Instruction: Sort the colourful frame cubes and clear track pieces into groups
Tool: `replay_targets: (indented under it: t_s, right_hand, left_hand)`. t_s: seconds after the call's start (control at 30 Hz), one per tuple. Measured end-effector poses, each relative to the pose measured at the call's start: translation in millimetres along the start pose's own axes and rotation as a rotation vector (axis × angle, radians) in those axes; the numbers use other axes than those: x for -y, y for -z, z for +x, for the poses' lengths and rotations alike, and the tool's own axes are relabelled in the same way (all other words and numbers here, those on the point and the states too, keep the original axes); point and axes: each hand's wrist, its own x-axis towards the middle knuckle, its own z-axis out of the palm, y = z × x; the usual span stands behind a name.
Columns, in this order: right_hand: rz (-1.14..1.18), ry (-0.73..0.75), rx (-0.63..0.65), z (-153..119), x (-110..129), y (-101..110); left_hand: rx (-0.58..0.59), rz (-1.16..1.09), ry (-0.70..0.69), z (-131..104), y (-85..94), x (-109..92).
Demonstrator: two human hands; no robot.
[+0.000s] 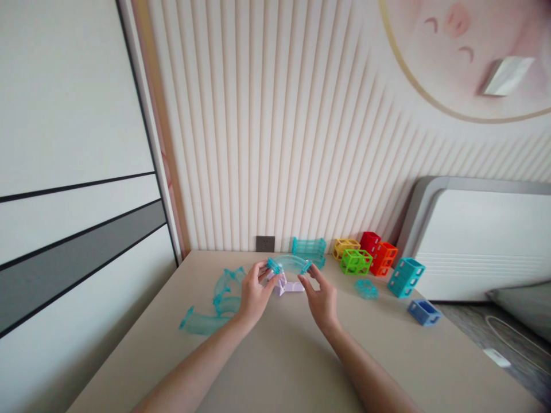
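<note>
A curved, see-through teal tube piece (293,263) arches between my two hands. My left hand (255,289) is closed on its left end connector, and my right hand (319,293) pinches the connector at the right end. Just below the arch, partly hidden by it and by my left fingers, lies a pale purple piece (293,287) on the table. More clear teal tube pieces rest to the left of my left hand, among them a long one (202,323) and a bent one (230,282).
Behind my hands, teal tubes (309,248) lie near the wall. To the right stand yellow (344,246), green (356,261), red (369,242), orange (384,259), teal (406,277) and blue (425,312) open-frame blocks. A flat teal piece (366,289) lies nearer. The tabletop (275,367) ends at the ribbed wall.
</note>
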Motion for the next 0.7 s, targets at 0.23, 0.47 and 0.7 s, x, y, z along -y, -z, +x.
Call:
replay_targets:
  t_s: [0.23, 0.47, 0.7]
  right_hand:
    - [-0.051, -0.047, -0.01, 24, -24, 16]
    - [-0.041, -0.078, 0.038, 47, -60, 36]
    - [-0.175, -0.13, 0.194, 49, -92, 54]
  left_hand:
    - [0.112, 0.047, 0.048, 24, -38.0, 11]
    - [0.246, 0.399, 0.154, 44, -90.6, 19]
    - [0.369, 0.641, 0.255, 35, -115.4, 31]
